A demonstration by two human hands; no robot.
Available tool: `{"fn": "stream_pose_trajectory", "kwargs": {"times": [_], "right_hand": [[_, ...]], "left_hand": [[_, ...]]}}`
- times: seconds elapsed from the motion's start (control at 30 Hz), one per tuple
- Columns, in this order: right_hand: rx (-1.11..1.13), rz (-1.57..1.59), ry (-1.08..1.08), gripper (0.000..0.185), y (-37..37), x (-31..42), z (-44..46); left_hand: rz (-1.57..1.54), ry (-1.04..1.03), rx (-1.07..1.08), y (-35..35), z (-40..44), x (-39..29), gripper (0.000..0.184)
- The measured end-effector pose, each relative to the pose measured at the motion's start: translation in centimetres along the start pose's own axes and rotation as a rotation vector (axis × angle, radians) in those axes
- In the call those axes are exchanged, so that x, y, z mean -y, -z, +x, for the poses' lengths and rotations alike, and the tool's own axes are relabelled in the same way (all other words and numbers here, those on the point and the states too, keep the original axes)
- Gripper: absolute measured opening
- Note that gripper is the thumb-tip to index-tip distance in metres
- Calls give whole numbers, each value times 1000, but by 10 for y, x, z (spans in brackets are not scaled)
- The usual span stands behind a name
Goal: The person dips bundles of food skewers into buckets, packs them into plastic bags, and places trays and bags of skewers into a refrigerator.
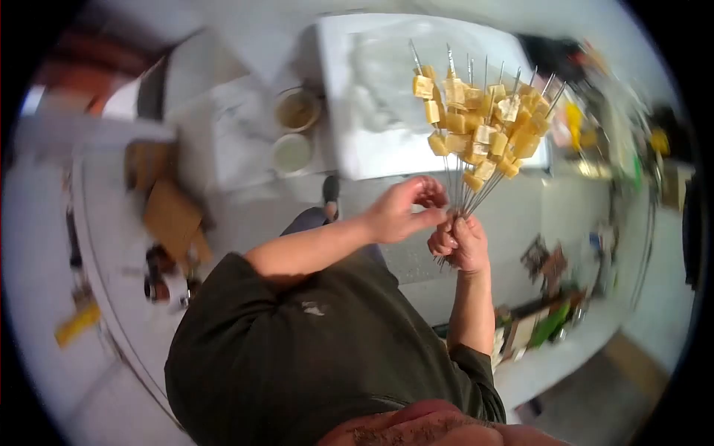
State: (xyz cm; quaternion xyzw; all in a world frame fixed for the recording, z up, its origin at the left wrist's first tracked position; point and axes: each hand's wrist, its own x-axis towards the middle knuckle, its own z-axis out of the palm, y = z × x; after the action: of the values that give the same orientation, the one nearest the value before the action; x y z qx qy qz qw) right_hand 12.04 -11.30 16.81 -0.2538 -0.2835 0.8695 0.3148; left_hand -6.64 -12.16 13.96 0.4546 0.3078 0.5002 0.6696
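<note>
My right hand (462, 241) is wrapped round the lower ends of a bundle of thin metal skewers (465, 195). The skewers fan out upward, threaded with several pale yellow, block-shaped pieces (483, 123), and their bare tips show above. Just to the left of the grip is my left hand (409, 208), its fingers slightly curled and apart from the thumb, with nothing seen in it. Whether its fingertips touch the skewers is unclear.
Behind the skewers is a white surface (349, 149) with a clear plastic sheet. Two round containers (296, 110) (292, 153) stand left of it. Cardboard (171, 215) lies at the left. Blurred bags and items (595, 141) crowd the right, and a green object (549, 325) lies lower right.
</note>
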Motion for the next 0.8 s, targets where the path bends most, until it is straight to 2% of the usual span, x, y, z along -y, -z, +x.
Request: {"fn": "stream_pose_trajectory", "kwargs": {"times": [0.03,0.13,0.2,0.23,0.27,0.3,0.37,0.47,0.57,0.6,0.7,0.77,0.8], "right_hand": [[30,-75,-80,25,-6,-11,14],[107,-251,-296,21,-26,-48,48],[100,-601,-414,23,-45,-70,72],[92,-776,-465,24,-53,-84,86],[210,-997,-384,25,-58,-100,99],[331,-1213,-298,28,-62,-117,113],[452,-1282,-60,47,-82,-155,138],[519,-1455,-178,53,-119,-211,180],[511,-1661,-208,47,-146,-265,224],[512,-1775,-175,39,-150,-280,237],[582,-1883,-304,45,-163,-315,287],[591,-1863,-411,48,-172,-334,324],[592,-1842,-473,49,-174,-342,335]], "left_hand": [[-268,-31,-14,-5,-3,-11,25],[-349,20,-325,11,-33,-18,10],[-464,88,-519,41,-59,-13,5],[-470,97,-600,59,-75,-6,9],[-568,135,-788,70,-89,0,10],[-604,135,-881,87,-104,6,10],[-703,131,-1072,124,-135,19,17],[-792,46,-1159,183,-182,23,17],[-771,8,-1175,250,-216,38,17],[-802,6,-1180,269,-222,42,17],[-848,51,-1199,326,-238,50,17],[-864,123,-1237,361,-244,50,17],[-913,92,-1227,374,-245,52,18]]}}
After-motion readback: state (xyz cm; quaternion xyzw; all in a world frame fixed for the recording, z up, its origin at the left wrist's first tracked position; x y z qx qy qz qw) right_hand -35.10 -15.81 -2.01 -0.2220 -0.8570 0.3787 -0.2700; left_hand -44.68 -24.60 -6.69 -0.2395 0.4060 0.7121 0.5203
